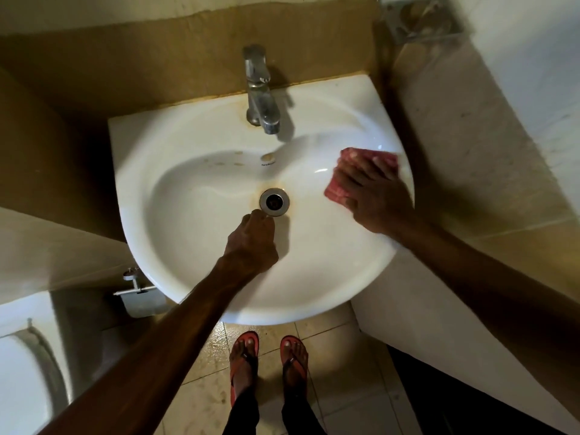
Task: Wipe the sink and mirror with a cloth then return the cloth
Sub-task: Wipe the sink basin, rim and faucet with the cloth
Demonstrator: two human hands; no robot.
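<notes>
A white ceramic sink (194, 233) fills the middle of the view, with rust stains around its metal drain (274, 201). A folded red cloth (337, 188) lies flat on the right inner slope of the basin, near the rim. My right hand (373, 193) presses on the cloth with fingers spread. My left hand (251, 241) is closed in a fist inside the basin, its knuckles just below the drain; I see nothing in it. The mirror is out of view.
A chrome tap (260, 92) stands at the sink's back edge. A metal holder (417, 20) hangs on the wall at top right. A toilet (25, 372) is at lower left, a paper holder (141, 299) under the sink's left side. My feet in red sandals (266, 362) stand on the tiled floor.
</notes>
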